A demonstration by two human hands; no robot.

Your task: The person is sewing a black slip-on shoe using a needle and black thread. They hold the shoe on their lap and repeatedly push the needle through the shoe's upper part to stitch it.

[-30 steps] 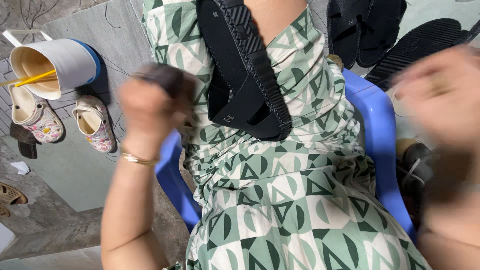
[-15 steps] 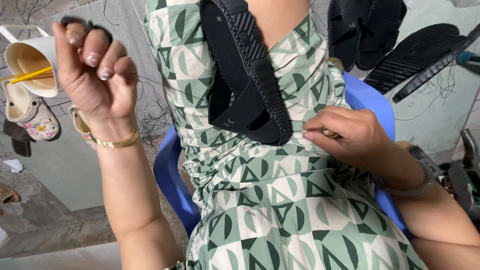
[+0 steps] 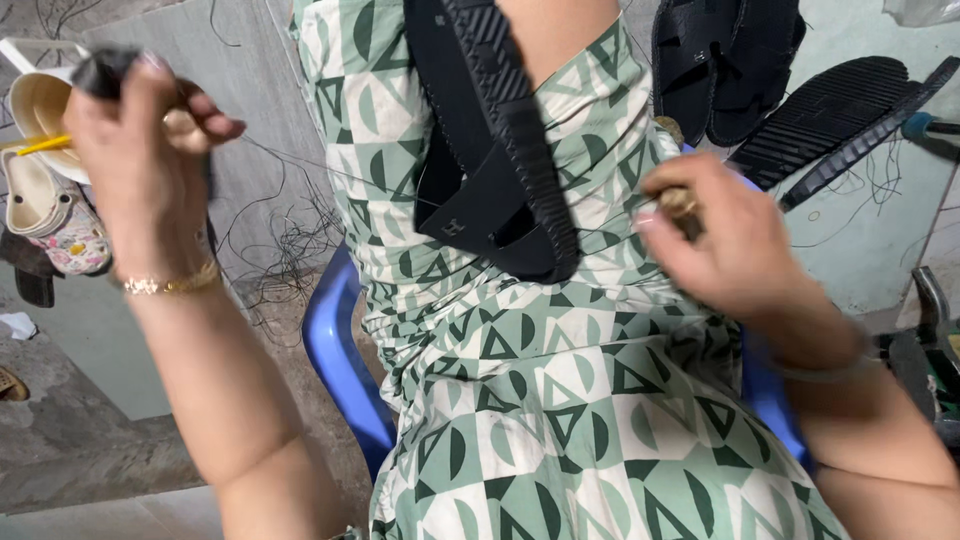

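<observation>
A black sandal [image 3: 500, 150] lies sole-up on my lap, over a green and white patterned dress [image 3: 540, 400]. My left hand [image 3: 140, 150] is raised at the upper left, fingers closed on a small dark object, with a thin dark thread [image 3: 330, 170] stretched from it toward the sandal. My right hand [image 3: 730, 240] hovers right of the sandal, closed on a small wooden-handled tool [image 3: 680, 203]. A gold bracelet circles my left wrist.
A blue plastic chair [image 3: 340, 350] is under me. Black soles and sandals [image 3: 800, 110] lie on the floor at upper right. A white bucket [image 3: 45, 105] and small patterned shoes [image 3: 60, 230] sit at the left. Loose thread [image 3: 290, 250] litters the floor.
My left hand has pulled up and leftward, drawing the thread taut. My right hand has lifted off the dress beside the sandal and shifted slightly right.
</observation>
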